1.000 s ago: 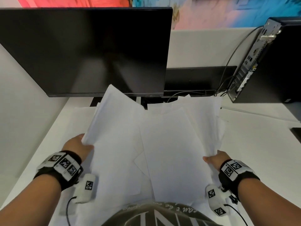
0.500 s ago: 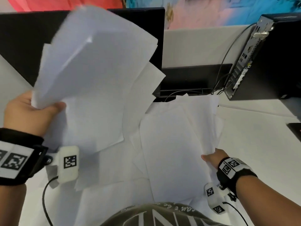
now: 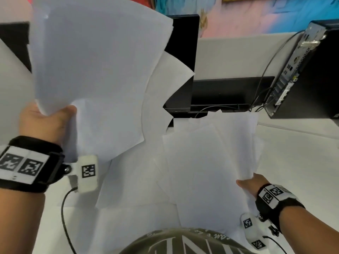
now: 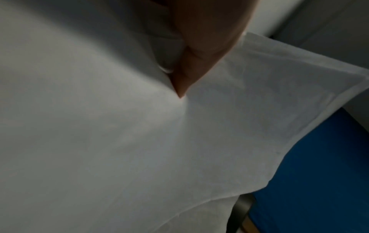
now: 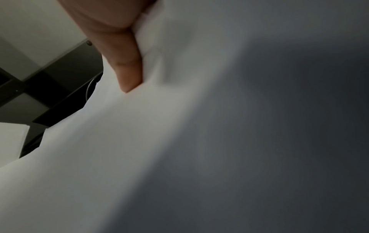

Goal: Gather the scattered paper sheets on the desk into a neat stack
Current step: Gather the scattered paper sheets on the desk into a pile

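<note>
A: While the left hand (image 3: 43, 121) sits at about nine o'clock in the head view, what has it got?

B: A fanned bundle of paper sheets (image 3: 95, 70), pinched at its lower corner and lifted clear of the desk (image 3: 302, 162); the bundle hides most of the monitor (image 3: 185, 57). The thumb lies on top. The left wrist view adds what is underneath: a finger (image 4: 201, 52) pressed against the paper's (image 4: 119, 141) underside, denting it.

A: And the right hand (image 3: 254, 184)?

B: At four o'clock, low, gripping the near right edge of the sheets on the desk (image 3: 207, 162). From the head only the thumb side shows. The right wrist view shows a finger (image 5: 123, 63) curled under the paper (image 5: 139, 141), with that edge raised off the surface.

A: Where do those sheets lie?

B: Overlapping and askew at the centre of the desk, reaching toward twelve o'clock as far as the monitor's foot. More sheets lie flat at seven o'clock, under the raised bundle.

A: Anything else?

B: A computer tower (image 3: 311, 74) at two o'clock, with cables (image 3: 264, 74) running from its back.
</note>
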`<state>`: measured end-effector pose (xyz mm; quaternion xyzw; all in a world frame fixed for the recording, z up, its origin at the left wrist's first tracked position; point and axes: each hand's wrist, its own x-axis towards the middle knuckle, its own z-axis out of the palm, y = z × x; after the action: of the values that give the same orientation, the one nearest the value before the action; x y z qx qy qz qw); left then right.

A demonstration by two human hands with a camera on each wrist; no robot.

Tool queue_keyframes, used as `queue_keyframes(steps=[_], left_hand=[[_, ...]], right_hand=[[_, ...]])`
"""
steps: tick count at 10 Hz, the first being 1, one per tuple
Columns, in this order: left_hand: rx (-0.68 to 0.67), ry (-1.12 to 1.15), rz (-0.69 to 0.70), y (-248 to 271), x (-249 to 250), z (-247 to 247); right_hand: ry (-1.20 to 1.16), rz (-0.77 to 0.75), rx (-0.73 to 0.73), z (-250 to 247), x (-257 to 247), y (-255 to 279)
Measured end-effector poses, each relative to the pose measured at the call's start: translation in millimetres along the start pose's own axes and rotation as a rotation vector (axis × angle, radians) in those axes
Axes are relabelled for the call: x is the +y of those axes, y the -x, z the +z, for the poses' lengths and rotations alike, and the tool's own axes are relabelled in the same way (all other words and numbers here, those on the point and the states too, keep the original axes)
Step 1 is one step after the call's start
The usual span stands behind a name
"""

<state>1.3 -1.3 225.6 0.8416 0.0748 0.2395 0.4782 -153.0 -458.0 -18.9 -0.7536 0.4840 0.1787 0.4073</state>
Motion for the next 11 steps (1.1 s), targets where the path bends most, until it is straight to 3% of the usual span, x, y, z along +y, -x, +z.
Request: queue_keyframes(steps=[1, 2, 4, 7, 9, 11], left_hand=[[-0.133, -0.002, -0.028, 57, 12, 55], [-0.177, 0.007, 0.035, 69, 12, 86], [-0.170, 0.030, 0.129, 71, 28, 84], [-0.070, 0.201, 0.086, 54, 82, 50], [-0.092, 0.280, -0.179, 41, 73, 47], [-0.314, 0.278, -0.541, 47, 28, 75]], right_hand=[[0.008, -0.015, 0.019, 1, 1, -2], [0.041, -0.027, 0.038, 1, 2, -5], [0.037, -0.055, 0.037, -1, 1, -1], [0.021, -0.072, 0.019, -2, 0, 6], [0.031, -0.078, 0.028, -2, 2, 6], [0.045, -0.081, 0.023, -2, 2, 6]])
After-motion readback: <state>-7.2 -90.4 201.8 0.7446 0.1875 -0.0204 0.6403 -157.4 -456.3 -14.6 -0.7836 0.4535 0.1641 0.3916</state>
